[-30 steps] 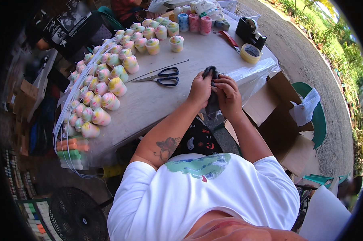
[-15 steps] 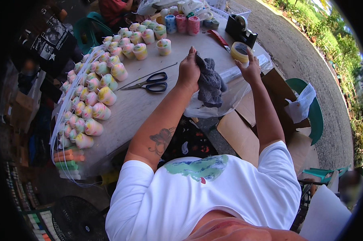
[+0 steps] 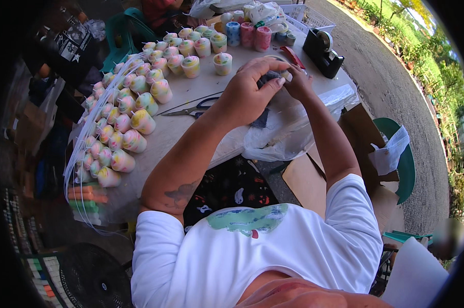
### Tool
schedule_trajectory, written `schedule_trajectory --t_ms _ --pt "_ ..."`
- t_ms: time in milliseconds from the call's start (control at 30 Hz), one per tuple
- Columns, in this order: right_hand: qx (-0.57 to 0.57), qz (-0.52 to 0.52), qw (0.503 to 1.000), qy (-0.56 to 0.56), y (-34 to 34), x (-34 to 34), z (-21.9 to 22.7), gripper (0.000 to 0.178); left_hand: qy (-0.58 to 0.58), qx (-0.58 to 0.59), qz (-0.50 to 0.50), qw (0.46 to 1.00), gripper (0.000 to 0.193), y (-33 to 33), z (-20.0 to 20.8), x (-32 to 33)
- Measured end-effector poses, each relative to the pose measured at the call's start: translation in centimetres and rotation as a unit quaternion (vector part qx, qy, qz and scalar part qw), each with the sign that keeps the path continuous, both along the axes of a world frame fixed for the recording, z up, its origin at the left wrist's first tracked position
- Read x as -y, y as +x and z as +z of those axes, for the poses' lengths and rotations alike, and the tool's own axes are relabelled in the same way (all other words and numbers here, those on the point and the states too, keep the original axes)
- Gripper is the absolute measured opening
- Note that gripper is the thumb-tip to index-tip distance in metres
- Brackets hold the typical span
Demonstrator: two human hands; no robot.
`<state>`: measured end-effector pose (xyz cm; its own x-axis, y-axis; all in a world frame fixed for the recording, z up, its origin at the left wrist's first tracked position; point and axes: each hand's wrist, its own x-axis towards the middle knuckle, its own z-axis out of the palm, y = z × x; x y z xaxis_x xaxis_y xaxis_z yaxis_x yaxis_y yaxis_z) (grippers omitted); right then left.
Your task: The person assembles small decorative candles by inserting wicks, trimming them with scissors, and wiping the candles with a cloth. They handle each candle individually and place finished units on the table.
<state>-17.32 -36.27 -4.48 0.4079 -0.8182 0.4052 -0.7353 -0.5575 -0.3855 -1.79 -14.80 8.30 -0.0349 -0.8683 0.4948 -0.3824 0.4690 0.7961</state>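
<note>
My left hand (image 3: pixel 247 95) arches over the table with its fingers curled round a dark grey cloth (image 3: pixel 261 119), which hangs below the palm. Close against it, my right hand (image 3: pixel 297 84) grips a roll of clear yellowish tape (image 3: pixel 287 75), mostly hidden between the hands. Under my left forearm lie dark-handled scissors (image 3: pixel 191 109), partly covered, with a thin dark rod beside them. Crumpled clear plastic (image 3: pixel 278 141) spreads beneath both hands. Just beyond them rests a red-handled cutter (image 3: pixel 293 57).
Rows of pastel cup candles (image 3: pixel 142 122) with white wicks fill the table's left side, long white strands (image 3: pixel 78 141) along their edge. A black tape dispenser (image 3: pixel 321 54) and blue and pink candles (image 3: pixel 248 35) stand farther back. An open cardboard box (image 3: pixel 362 136) sits right, by a green chair (image 3: pixel 407 169).
My hands have come together: the left moved right with the cloth, and the right drew inward with the tape roll. The view has shifted slightly.
</note>
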Motion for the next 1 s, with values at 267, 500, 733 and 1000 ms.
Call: schedule_trajectory --t_ms 267,500,733,1000 --pt "0.224 -0.300 0.927 -0.033 -7.2 10.2 2.9 0.084 -0.182 -0.242 -0.312 0.900 0.032 -0.3 8.3 -18.5" --pt "0.294 -0.229 0.926 0.062 -10.0 13.8 1.1 0.075 -0.281 -0.287 -0.382 0.833 0.029 1.7 7.7 -22.8" --pt "0.463 -0.206 0.858 0.081 -6.2 6.1 1.9 0.060 -0.205 -0.337 -0.282 0.874 0.032 5.5 6.5 -24.4" --pt "0.526 -0.073 0.841 0.103 -7.1 -7.7 1.8 0.048 -0.074 -0.334 -0.280 0.897 0.030 1.4 7.7 -23.6"
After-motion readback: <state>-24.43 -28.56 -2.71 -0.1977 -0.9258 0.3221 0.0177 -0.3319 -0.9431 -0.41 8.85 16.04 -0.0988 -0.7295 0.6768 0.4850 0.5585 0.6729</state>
